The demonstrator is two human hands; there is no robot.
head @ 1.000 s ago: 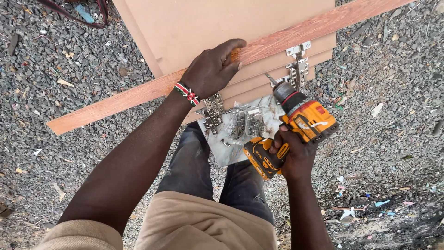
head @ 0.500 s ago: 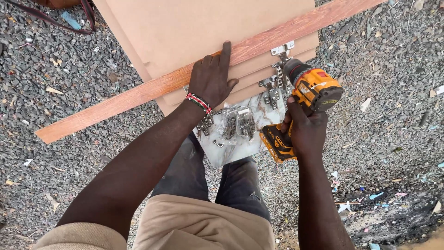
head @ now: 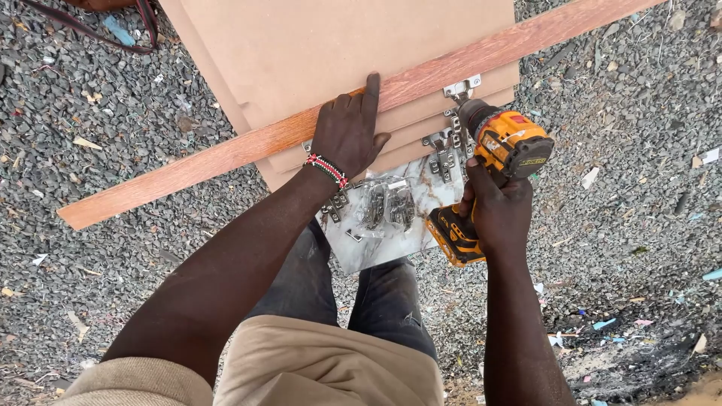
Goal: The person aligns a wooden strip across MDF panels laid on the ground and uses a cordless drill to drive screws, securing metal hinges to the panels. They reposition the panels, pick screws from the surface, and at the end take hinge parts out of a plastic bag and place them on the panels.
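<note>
Two hands are at work in your head view. Your left hand lies flat, fingers spread, palm pressed down on the long reddish wooden strip, which runs slantwise across a stack of pale brown boards lying on grey gravel. A beaded bracelet circles that wrist.

Your right hand is wrapped tight around the handle of the orange and black cordless drill, fingers closed on the grip. The drill's nose points up and left at a metal cabinet hinge that sits at the lower edge of the wooden strip, where the strip crosses the boards. You cannot tell whether the bit actually touches the hinge's screw.

Just below that, more hinges lie on a piece of white marbled panel, which sticks out from under the boards above your knees. A clear bag of hinges rests on the same panel, between your two wrists. Your dark trousers show beneath the panel.
</note>
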